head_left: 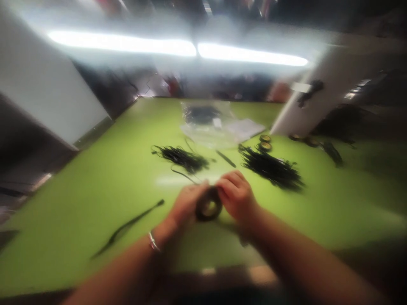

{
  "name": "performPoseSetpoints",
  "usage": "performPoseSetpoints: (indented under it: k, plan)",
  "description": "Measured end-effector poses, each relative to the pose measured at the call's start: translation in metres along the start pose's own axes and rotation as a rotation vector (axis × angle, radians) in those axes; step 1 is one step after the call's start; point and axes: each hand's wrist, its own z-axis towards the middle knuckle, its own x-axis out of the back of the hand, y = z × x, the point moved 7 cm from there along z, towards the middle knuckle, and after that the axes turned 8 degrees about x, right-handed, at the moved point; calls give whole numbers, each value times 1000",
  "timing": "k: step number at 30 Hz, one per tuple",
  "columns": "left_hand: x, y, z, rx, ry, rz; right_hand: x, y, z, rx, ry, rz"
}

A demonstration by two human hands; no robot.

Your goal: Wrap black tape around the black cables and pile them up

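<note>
A roll of black tape (209,204) with a pale core is held above the green table (104,182). My left hand (187,202) grips it from the left side, the thumb along its upper edge. My right hand (237,194) is closed, its thumb and fingers pinching at the roll's upper right edge; blur hides whether a loose tape end is between them. Just beyond my left fingertips a thin black wire (184,174) runs toward a bundle of black cables (182,159). One single black cable (130,222) lies to the left of my left forearm.
A larger bundle of black cables (271,167) lies to the right, with two tape rolls (265,143) behind it. A clear plastic bag (206,120) with dark contents and a pale sheet (244,128) lie farther back. White panels (302,101) flank the table; bright tube lights (127,43) hang above.
</note>
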Motion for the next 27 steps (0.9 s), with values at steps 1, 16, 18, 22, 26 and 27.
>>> performPoseSetpoints:
  k: [1, 16, 18, 22, 26, 27]
  plan:
    - [1, -1, 1, 13, -9, -8, 0, -2, 0, 51, -12, -37]
    - [7, 14, -4, -108, 148, 143, 6, 23, -1, -175, 8, 279]
    - [5, 16, -6, -122, 162, 174, 6, 32, -4, -327, 27, 357]
    - [2, 19, -8, -168, 176, 202, -7, 25, -6, -355, -107, 355]
    - [-1, 21, -11, -217, 166, 193, -6, 11, -2, -201, -100, 158]
    - [-2, 20, -10, -209, 156, 187, -5, 8, -1, -158, -99, 100]
